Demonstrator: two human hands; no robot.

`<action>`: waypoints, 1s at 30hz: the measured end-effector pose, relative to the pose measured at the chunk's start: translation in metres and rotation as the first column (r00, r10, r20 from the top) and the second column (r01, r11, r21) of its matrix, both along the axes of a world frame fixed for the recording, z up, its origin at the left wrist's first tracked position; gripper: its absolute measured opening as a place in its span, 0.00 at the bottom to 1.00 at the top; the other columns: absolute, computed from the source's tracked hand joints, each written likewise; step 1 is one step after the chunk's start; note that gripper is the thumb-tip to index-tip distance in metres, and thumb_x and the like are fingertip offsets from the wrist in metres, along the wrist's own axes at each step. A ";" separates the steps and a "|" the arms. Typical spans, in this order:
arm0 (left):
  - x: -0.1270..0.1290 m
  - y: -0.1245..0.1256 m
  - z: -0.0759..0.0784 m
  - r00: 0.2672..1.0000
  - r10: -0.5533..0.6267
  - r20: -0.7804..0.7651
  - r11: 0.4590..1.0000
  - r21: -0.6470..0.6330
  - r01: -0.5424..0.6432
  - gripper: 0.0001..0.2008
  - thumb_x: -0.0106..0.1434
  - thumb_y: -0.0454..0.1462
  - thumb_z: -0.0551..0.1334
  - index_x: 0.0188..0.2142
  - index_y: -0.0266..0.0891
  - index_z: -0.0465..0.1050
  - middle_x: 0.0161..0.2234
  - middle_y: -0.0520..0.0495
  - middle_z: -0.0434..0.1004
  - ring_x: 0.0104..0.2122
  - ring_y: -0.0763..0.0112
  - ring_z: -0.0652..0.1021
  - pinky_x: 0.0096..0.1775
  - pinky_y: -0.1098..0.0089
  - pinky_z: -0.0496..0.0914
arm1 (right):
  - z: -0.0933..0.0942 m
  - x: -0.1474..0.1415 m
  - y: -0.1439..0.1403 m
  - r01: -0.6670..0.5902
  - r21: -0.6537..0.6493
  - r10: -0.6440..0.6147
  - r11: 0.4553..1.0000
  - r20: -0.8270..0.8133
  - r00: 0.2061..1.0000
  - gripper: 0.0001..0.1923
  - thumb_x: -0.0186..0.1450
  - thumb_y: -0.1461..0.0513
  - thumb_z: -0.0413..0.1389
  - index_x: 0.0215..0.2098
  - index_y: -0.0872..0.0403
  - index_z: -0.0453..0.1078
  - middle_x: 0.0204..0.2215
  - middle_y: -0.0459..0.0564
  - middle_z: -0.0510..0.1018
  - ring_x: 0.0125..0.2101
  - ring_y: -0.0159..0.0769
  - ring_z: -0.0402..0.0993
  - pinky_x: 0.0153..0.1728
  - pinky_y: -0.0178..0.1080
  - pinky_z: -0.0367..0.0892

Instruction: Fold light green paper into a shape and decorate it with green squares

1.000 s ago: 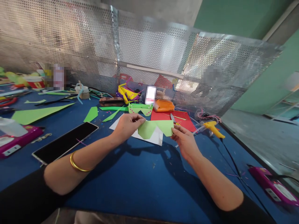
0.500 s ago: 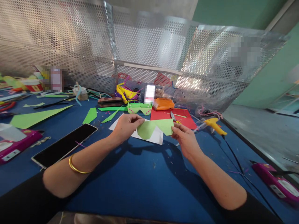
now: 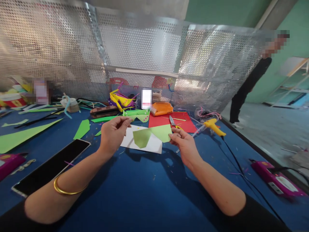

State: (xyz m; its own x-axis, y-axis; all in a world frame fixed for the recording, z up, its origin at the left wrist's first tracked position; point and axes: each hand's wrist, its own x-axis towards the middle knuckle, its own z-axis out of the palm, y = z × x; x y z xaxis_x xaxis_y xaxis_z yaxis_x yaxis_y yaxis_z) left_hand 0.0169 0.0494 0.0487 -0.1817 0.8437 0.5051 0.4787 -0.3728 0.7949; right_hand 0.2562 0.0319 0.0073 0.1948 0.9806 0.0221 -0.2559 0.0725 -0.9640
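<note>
My right hand (image 3: 182, 140) pinches the right end of a light green paper cutout (image 3: 159, 132), shaped like a pair of glasses with a notch in its lower edge. It is held above a white sheet (image 3: 154, 145) on the blue table. My left hand (image 3: 114, 132) is up and left of the cutout, apart from it. Its thumb and fingertips are pressed together; whether anything is between them I cannot make out. Just behind are finished-looking green paper glasses (image 3: 142, 118) with pink dots. Scissors (image 3: 172, 121) with yellow handles lie on red paper (image 3: 190, 124) near my right hand.
A yellow glue gun (image 3: 214, 127) with a black cord lies at right, near a purple device (image 3: 275, 177). At left are a phone (image 3: 53, 167) and green paper pieces (image 3: 82, 129). Behind stand an orange case (image 3: 161, 109) and a perforated metal screen (image 3: 142, 45). A person (image 3: 251, 80) is beyond.
My left hand has come off the cutout's left end and moved left and slightly up. My right hand still holds the cutout. The view has turned right, and a person has come into sight.
</note>
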 end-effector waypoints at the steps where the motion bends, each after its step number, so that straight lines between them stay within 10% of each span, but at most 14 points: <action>1: 0.003 -0.001 0.004 0.999 0.000 -0.054 1.000 0.018 0.001 0.13 0.63 0.45 0.60 0.30 0.39 0.77 0.19 0.55 0.71 0.17 0.76 0.66 0.22 0.74 0.60 | 0.001 0.000 0.000 0.003 0.003 -0.003 1.000 -0.001 1.000 0.21 0.46 0.57 0.69 0.36 0.55 0.73 0.16 0.36 0.69 0.21 0.29 0.66 0.28 0.36 0.62; 7: 0.039 0.004 0.015 0.858 -0.233 -0.457 0.964 0.007 0.265 0.13 0.60 0.46 0.63 0.36 0.40 0.79 0.39 0.45 0.81 0.39 0.62 0.77 0.39 0.67 0.68 | 0.005 -0.006 -0.004 -0.023 0.037 0.023 0.999 0.023 0.999 0.20 0.49 0.57 0.67 0.38 0.54 0.72 0.19 0.38 0.73 0.23 0.30 0.71 0.32 0.38 0.67; 12: 0.050 0.014 0.004 0.811 -0.535 -0.237 0.821 -0.371 0.434 0.11 0.59 0.43 0.62 0.32 0.39 0.79 0.27 0.50 0.80 0.27 0.68 0.76 0.30 0.70 0.68 | 0.003 -0.006 -0.004 -0.058 0.067 0.051 0.996 0.098 0.994 0.19 0.51 0.57 0.66 0.39 0.54 0.73 0.22 0.42 0.77 0.26 0.35 0.75 0.36 0.42 0.70; 17: 0.041 0.011 0.003 0.817 -0.475 -0.327 0.864 -0.350 0.363 0.10 0.59 0.43 0.62 0.31 0.41 0.80 0.24 0.52 0.78 0.24 0.71 0.73 0.26 0.73 0.62 | 0.005 0.002 -0.006 0.079 0.319 -0.220 0.945 0.438 0.872 0.13 0.57 0.57 0.64 0.40 0.51 0.76 0.33 0.47 0.79 0.36 0.38 0.74 0.42 0.43 0.67; 22: 0.045 0.001 0.007 0.758 -0.468 -0.455 0.882 -0.297 0.367 0.09 0.60 0.40 0.61 0.31 0.43 0.80 0.23 0.53 0.77 0.24 0.72 0.72 0.26 0.73 0.58 | 0.007 0.003 -0.014 -0.041 0.448 -0.310 0.893 0.678 0.667 0.10 0.62 0.57 0.62 0.41 0.47 0.78 0.37 0.48 0.81 0.39 0.41 0.75 0.45 0.45 0.65; 30: 0.047 -0.001 0.003 0.675 -0.476 -0.564 0.878 -0.258 0.403 0.08 0.60 0.38 0.61 0.29 0.45 0.80 0.21 0.54 0.76 0.22 0.72 0.71 0.26 0.72 0.55 | 0.009 -0.002 -0.017 -0.055 0.442 -0.296 0.896 0.684 0.667 0.04 0.61 0.59 0.62 0.31 0.44 0.80 0.30 0.46 0.83 0.34 0.42 0.76 0.43 0.46 0.64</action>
State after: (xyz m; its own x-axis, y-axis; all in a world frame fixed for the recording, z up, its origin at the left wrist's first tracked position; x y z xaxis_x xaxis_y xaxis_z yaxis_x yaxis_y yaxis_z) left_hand 0.0642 0.0483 0.0513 0.5295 0.8003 0.2814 0.6639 -0.5974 0.4498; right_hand 0.2541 0.0146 0.0158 0.0595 0.8132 0.5790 0.5413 0.4610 -0.7032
